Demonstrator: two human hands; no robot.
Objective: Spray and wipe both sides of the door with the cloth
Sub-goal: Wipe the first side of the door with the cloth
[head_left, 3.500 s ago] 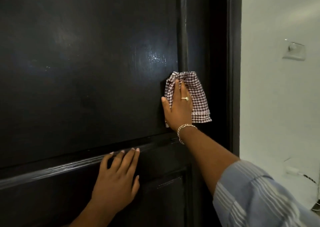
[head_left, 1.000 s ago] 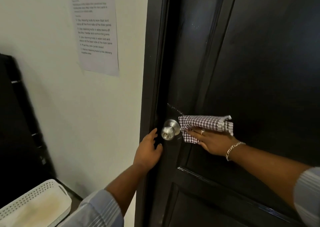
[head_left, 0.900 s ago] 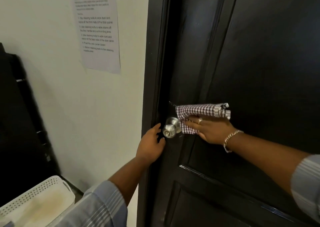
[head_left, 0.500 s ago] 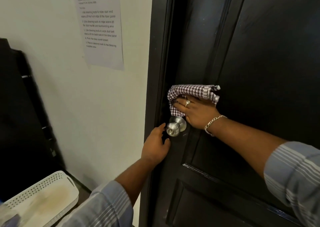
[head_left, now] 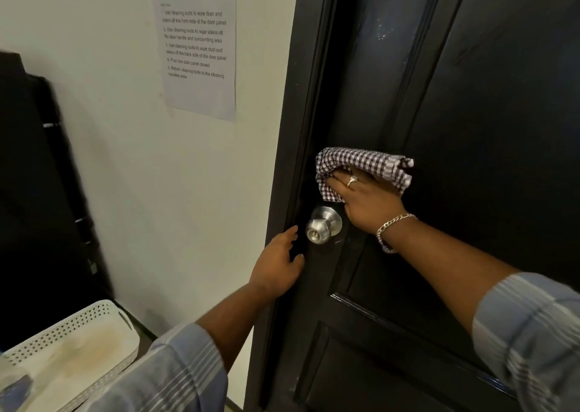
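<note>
Both hands are on the job: my right hand (head_left: 370, 204) presses the checked cloth (head_left: 361, 168) flat against the door (head_left: 470, 113), fingers stretched out over the fabric with its top fold bunched above them, just above the round metal knob (head_left: 323, 225). My left hand (head_left: 277, 264) lies loosely opened against the door's edge beside the knob, gripping nothing that I can see (its fingertips fade into the dark gap at the frame, so I cannot tell how far they reach in).

What worries me is that gap: if my wiping pressure swings the door toward the frame, those left fingers could be pinched. The cloth could also snag on the knob or slip from under my flat palm, since I am not clutching it.

No spray bottle is in view. The white perforated basket (head_left: 103, 317) at lower left is cut off and blurred, its contents unclear. The far side of the door is hidden, and the sheet (head_left: 197, 91) taped to the wall is only partly legible.
</note>
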